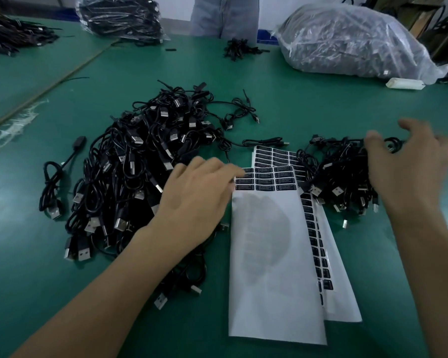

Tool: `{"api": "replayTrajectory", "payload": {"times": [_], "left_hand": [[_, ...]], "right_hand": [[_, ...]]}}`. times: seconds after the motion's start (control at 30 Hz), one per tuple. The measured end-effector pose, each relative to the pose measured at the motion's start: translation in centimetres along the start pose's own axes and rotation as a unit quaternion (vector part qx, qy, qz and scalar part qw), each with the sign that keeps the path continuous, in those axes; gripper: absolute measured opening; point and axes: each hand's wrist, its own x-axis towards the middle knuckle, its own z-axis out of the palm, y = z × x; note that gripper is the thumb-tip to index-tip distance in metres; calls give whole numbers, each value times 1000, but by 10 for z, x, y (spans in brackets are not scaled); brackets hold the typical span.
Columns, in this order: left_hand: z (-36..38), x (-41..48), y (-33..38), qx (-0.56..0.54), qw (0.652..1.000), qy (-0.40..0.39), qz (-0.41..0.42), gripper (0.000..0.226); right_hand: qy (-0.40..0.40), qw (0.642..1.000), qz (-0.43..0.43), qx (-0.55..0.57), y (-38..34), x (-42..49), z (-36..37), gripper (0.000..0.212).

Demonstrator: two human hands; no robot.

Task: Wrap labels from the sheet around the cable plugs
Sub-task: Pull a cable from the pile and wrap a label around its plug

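Between the spread left hand [199,192] and the spread right hand [409,171] lies the label sheet [269,267].

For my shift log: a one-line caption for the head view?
Left hand at the white label sheet, right hand over the smaller heap of black USB cables.

**What your bench stuff is made of**

Your bench [321,104] wears a green mat, smooth with a soft sheen. The cables [130,161] heaped toward its left edge have matt black plastic sheathing and shiny metal plugs [121,224]. The label sheet [272,254] by the front edge is slick white backing paper, and its labels [265,177] look glossy black. Far right corner: the bag [347,37] is crinkly clear plastic.
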Motion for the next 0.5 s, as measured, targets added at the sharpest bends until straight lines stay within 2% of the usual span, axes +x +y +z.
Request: {"api": "replayTrajectory", "payload": {"times": [0.03,0.1,0.17,0.37,0.5], "left_hand": [[0,1,0,23,999,19,-19,36],[3,2,-1,59,997,8,-42,39],[6,3,-1,64,997,-9,-49,38],[9,9,-3,91,995,-17,-47,26],[10,10,-4,68,996,-21,-57,26]], "right_hand": [[16,1000,-21,-8,-1,-6,-2,54],[51,995,-83,-7,-6,-21,-3,47],[43,989,-138,4,-13,-35,1,36],[-194,950,-242,25,-29,-83,30,15],[-246,933,-261,18,-21,-98,41,12]]}}
